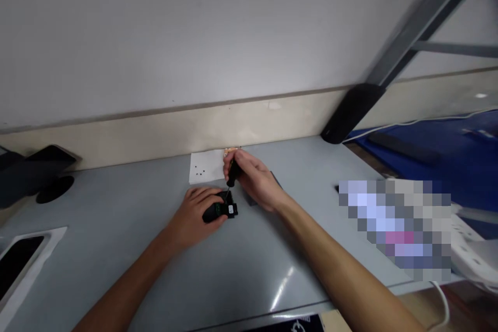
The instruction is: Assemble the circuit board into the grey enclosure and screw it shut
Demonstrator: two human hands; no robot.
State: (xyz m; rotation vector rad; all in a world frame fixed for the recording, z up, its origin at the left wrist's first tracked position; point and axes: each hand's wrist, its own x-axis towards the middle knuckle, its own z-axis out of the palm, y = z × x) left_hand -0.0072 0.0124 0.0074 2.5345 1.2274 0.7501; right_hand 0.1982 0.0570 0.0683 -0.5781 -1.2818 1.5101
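My left hand (205, 207) is closed around a small black electronic device (212, 212), holding it down on the grey table. The device shows a bit of green and a small white label; its exact kind is unclear. A black-handled screwdriver (232, 174) is gripped in my right hand (254, 176), tilted, with its thin shaft pointing down at the device. The tip is too small to see clearly. Just behind the hands lies a white sheet of paper (206, 165) with several tiny dark screws (199, 171) on it. Part of the paper is hidden by my right hand.
A flat dark object (251, 200) lies partly under my right hand. At left are a phone (19, 262) on white paper and a dark stand (54, 189). A black cylinder (350, 114) leans at back right, near a blurred-out patch and a white power strip (467, 249).
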